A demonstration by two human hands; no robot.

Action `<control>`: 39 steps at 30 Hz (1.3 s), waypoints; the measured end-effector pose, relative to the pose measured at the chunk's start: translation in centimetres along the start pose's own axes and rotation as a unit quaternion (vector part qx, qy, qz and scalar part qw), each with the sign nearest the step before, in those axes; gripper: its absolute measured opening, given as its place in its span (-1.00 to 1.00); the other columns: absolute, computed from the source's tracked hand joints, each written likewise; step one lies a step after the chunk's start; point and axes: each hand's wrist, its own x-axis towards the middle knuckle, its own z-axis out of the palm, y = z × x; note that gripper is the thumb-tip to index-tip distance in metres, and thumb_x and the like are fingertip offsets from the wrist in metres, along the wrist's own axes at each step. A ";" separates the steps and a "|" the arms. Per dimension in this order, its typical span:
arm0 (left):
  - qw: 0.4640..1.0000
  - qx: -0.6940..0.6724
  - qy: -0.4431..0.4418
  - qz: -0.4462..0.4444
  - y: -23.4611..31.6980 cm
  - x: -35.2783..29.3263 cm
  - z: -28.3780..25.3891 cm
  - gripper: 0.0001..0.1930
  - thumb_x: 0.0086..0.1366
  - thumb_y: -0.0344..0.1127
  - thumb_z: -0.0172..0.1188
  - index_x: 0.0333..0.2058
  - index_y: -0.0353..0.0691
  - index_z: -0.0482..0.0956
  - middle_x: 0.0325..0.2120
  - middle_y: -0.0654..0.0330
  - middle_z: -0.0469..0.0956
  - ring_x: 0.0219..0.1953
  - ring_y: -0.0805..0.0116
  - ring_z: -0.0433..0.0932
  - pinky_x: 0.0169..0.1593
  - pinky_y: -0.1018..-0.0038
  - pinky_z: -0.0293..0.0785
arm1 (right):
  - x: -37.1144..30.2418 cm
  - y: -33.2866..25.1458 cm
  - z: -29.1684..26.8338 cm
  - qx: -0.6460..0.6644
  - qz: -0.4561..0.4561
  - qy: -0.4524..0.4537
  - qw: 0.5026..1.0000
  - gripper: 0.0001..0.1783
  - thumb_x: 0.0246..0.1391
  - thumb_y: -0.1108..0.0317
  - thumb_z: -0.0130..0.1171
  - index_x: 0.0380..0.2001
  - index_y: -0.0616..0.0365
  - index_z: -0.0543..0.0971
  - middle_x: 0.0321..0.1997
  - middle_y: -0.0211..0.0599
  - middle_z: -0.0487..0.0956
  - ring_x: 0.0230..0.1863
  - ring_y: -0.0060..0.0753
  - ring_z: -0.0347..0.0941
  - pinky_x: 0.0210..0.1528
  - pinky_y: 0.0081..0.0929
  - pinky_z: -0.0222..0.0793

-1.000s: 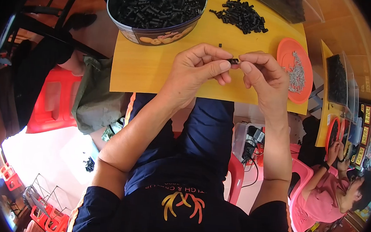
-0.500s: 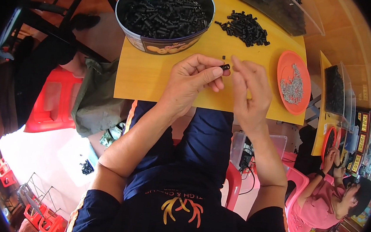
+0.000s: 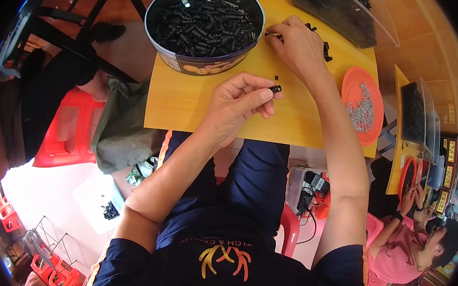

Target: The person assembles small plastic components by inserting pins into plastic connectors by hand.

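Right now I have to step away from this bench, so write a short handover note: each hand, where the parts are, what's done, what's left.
Left hand: pinching one small black part between thumb and fingers, above the yellow board.
Right hand: reaching to the loose pile of black parts on the board; whether it grips one is hidden.
Round tin: full of black parts.
Orange plate: holds small metal screws.
One tiny black piece lies loose on the board.
Done: cannot tell how many are finished.
Left: plenty of parts in both the pile and the tin.
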 end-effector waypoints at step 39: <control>0.997 0.077 0.001 0.014 0.6 -1.4 2.2 -0.82 0.33 -0.42 0.24 -0.15 -0.38 0.60 -0.39 0.16 0.62 -0.39 0.47 0.59 -0.25 0.54 0.53 | -12.4 -3.1 -6.8 0.405 -0.001 0.042 0.913 -0.85 0.08 0.49 0.31 -0.27 0.28 0.60 -0.33 -0.31 0.59 -0.33 -0.47 0.52 -0.30 -0.59 0.43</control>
